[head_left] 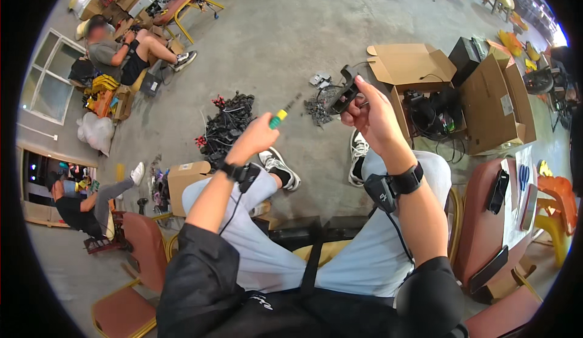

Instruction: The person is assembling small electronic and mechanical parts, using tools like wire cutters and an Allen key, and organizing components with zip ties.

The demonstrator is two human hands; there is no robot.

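Note:
My left hand (254, 136) is closed round a screwdriver (279, 118) with a green and yellow handle. Its shaft points up and to the right, blurred near the tip. In my right hand (378, 116) is a curved black plastic part (345, 92), pinched between thumb and fingers and held up over the floor. The screwdriver and the black part are apart. Below and left of the screwdriver lies a heap of black parts with cables (228, 125), some with red ends. A pile of small grey pieces (318, 108) is on the floor behind the black part.
An open cardboard box (398, 116) with black items inside stands to the right, beside a taller carton (499, 104). On a brown chair (480, 216) at my right lie scissors (523, 177) and a dark case. Two other people sit at the left. Another chair (144, 244) is at my left.

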